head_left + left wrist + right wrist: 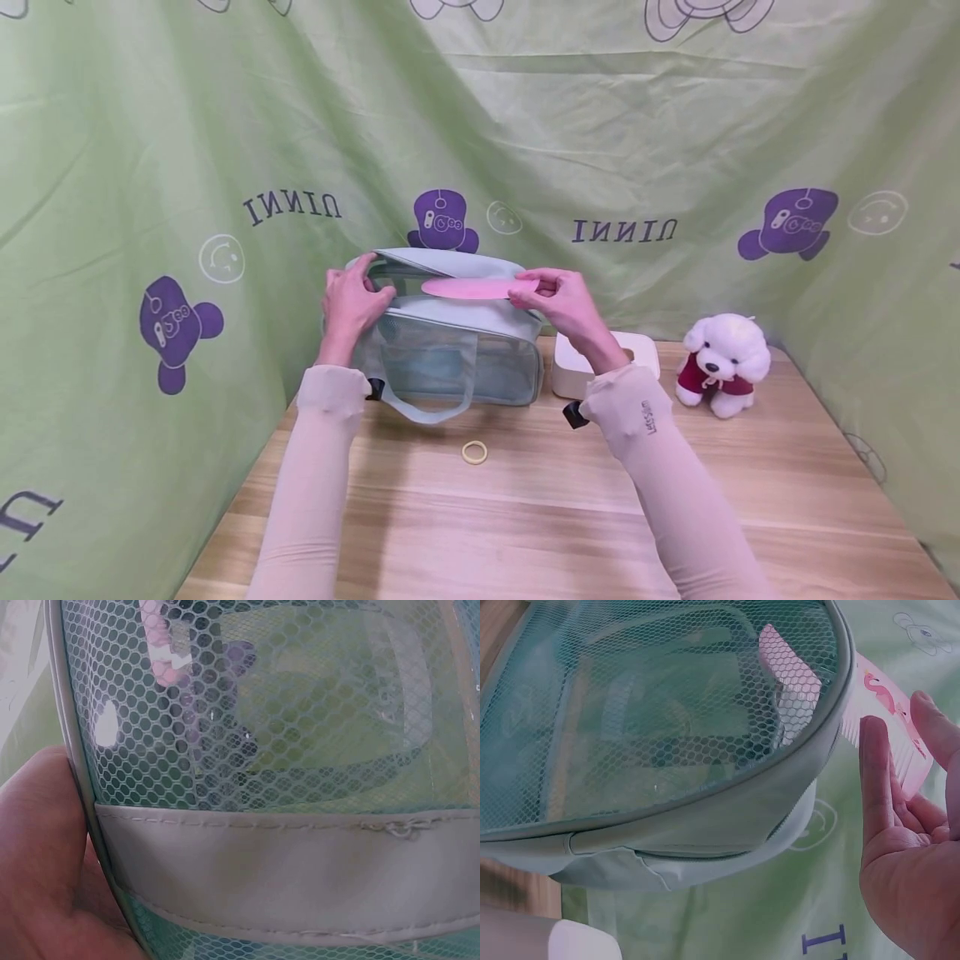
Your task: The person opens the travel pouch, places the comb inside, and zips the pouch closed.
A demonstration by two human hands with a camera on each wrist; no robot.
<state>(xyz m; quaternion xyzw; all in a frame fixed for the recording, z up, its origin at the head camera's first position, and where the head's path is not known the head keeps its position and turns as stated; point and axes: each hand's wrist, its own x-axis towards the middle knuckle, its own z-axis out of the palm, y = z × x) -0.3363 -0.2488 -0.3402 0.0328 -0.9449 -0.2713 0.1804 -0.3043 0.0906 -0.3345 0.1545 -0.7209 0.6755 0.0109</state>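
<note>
A translucent mint-green mesh bag (495, 367) stands upright on the table, its top zip opening gaping. At the opening's left end my left hand (352, 300) grips the bag's edge, thumb toward the front and fingers toward the back. My right hand (562, 304) pinches one end of a pink comb (468, 288) above the opening. The right wrist view shows flamingos and fine teeth on this comb (911, 746). Another pink piece (791, 671) shows through the bag's mesh, its kind unclear.
A cream ring (474, 452) lies on the wooden table in front of the bag. To the right stands a white box (573, 371) with an opening in its top, then a white plush dog (726, 362) in red. Green printed cloth (480, 125) hangs behind and at both sides.
</note>
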